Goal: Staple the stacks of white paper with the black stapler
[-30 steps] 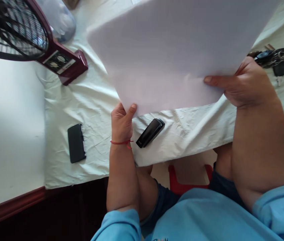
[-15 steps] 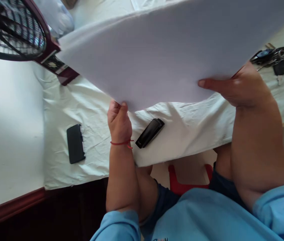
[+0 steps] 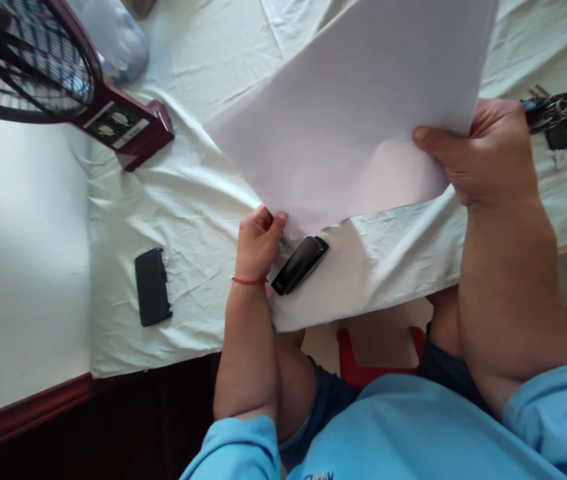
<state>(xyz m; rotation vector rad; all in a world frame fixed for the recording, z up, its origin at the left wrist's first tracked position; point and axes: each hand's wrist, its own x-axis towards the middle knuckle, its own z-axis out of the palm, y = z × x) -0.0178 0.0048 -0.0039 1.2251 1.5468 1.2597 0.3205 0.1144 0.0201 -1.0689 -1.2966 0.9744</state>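
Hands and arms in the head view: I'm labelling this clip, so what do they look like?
The left hand is gloveless, with a thin red cord around its wrist. The right hand is gloveless too, with no band visible. Light-blue sleeves stop well short of both wrists.

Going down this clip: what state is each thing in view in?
White paper: held raised, slightly bowed.
Left hand: pinching the paper's near corner.
Right hand: gripping the paper, thumb on top.
Black stapler: lying on the cloth, apparently closed.
Keys: bunched together.
Black phone-like object: lying flat.
Cloth: wrinkled.
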